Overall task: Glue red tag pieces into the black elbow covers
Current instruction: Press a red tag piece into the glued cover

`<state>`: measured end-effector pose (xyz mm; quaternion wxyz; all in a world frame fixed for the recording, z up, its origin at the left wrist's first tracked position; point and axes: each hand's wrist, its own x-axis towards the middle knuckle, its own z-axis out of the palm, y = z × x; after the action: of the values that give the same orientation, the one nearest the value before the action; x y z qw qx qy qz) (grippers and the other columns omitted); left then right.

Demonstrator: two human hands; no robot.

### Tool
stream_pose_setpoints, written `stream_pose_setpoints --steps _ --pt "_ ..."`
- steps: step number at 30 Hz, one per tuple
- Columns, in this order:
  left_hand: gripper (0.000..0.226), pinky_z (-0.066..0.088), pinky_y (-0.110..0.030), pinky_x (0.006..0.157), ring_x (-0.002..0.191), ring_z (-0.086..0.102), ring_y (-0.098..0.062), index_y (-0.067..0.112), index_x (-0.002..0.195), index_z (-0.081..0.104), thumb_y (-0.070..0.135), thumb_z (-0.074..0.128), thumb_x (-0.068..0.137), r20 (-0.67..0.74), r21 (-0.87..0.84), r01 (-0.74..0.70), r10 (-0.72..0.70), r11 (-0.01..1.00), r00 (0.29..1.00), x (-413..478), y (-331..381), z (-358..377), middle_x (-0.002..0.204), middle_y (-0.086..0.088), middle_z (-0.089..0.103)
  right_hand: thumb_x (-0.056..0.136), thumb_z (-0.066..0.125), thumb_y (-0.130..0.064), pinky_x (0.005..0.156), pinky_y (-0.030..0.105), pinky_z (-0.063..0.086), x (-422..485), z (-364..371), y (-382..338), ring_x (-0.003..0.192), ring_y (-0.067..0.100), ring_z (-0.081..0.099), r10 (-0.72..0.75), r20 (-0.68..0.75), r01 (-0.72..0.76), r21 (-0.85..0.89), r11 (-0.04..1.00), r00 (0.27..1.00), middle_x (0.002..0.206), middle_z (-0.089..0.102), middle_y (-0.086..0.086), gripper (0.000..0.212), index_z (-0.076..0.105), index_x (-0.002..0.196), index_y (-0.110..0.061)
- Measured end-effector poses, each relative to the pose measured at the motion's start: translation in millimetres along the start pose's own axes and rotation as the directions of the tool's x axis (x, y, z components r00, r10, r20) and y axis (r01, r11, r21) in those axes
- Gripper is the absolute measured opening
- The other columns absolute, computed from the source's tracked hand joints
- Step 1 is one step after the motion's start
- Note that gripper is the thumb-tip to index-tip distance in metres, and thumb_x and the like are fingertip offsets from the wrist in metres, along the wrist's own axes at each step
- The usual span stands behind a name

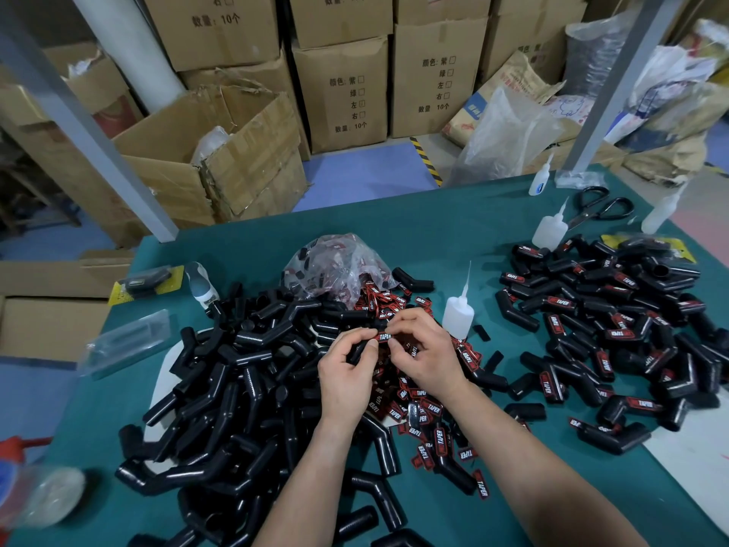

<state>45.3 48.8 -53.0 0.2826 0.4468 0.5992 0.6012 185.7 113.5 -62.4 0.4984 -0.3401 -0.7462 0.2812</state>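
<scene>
A green worktop (434,230) fills the near scene. Black-handled scissors (603,207) lie at its far right. On the left edge sit a yellow-backed blister pack (146,284) and, nearer, a clear plastic package (126,343). Beyond the worktop, printed cardboard boxes (343,96) are stacked along the far wall, with a torn open box (221,159) at far left. A crumpled clear bag (501,144) stands on the blue floor beside a yellow-black striped strip (426,159). Grey posts (98,132) rise at both far corners.

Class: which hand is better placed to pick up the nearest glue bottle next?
Probably the right hand: the glue bottle stands beside it, though it pinches a red tag; the left hand grips a black elbow cover.
</scene>
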Motion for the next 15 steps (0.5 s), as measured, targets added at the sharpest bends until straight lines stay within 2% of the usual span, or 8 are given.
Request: stream_pose_setpoints --steps 4,7,9,12,15 --pt "0.038 0.048 -0.010 0.093 0.108 0.070 -0.004 0.039 0.099 0.077 0.002 0.073 0.093 0.000 0.019 0.004 -0.004 1.000 1.000 1.2 -4.4 0.9 0.107 0.018 0.075 0.087 0.067 -0.010 0.092 0.024 0.049 -2.7 2.3 3.4 0.101 0.017 0.063 -0.028 0.001 0.028 -0.054 0.998 1.000 0.103 0.064 0.009 0.014 0.071 0.096 0.000" --pt "0.037 0.050 -0.013 0.094 0.109 0.070 -0.007 0.039 0.099 0.077 0.002 0.073 0.092 0.011 0.005 -0.009 0.009 1.000 1.000 1.2 -5.1 0.8 0.107 0.016 0.075 0.091 0.064 -0.013 0.091 0.027 0.050 -2.3 3.8 7.2 0.101 0.014 0.063 -0.009 0.009 0.009 -0.013 1.000 1.000 0.102 0.065 0.002 0.011 0.069 0.098 -0.006" --pt "0.030 0.053 -0.020 0.096 0.110 0.070 -0.012 0.035 0.099 0.077 0.006 0.072 0.092 0.032 -0.026 -0.037 0.038 0.999 0.999 1.3 -4.6 1.3 0.108 0.013 0.075 0.092 0.065 -0.017 0.087 0.031 0.053 -2.0 3.1 9.5 0.099 0.015 0.064 0.084 0.009 -0.084 0.077 0.993 0.996 0.102 0.065 -0.005 0.008 0.068 0.100 -0.016" --pt "0.028 0.053 -0.027 0.100 0.115 0.068 -0.017 0.035 0.106 0.076 0.013 0.070 0.090 0.073 -0.078 -0.033 0.038 0.996 0.997 0.9 -4.6 0.7 0.113 0.011 0.074 0.090 0.068 -0.016 0.089 0.031 0.053 -4.0 4.1 6.3 0.100 0.020 0.064 0.255 0.027 -0.250 0.322 0.913 0.966 0.104 0.065 -0.006 0.028 0.061 0.115 -0.027" --pt "0.040 0.054 -0.029 0.101 0.119 0.067 -0.017 0.032 0.124 0.070 0.013 0.071 0.089 0.117 -0.143 0.075 -0.059 0.987 0.991 0.4 -5.0 -0.3 0.120 0.008 0.073 0.089 0.068 -0.014 0.096 0.031 0.051 -6.1 4.1 3.0 0.104 0.023 0.064 0.279 0.014 -0.257 0.430 0.865 0.960 0.107 0.066 0.000 0.038 0.057 0.123 -0.027"
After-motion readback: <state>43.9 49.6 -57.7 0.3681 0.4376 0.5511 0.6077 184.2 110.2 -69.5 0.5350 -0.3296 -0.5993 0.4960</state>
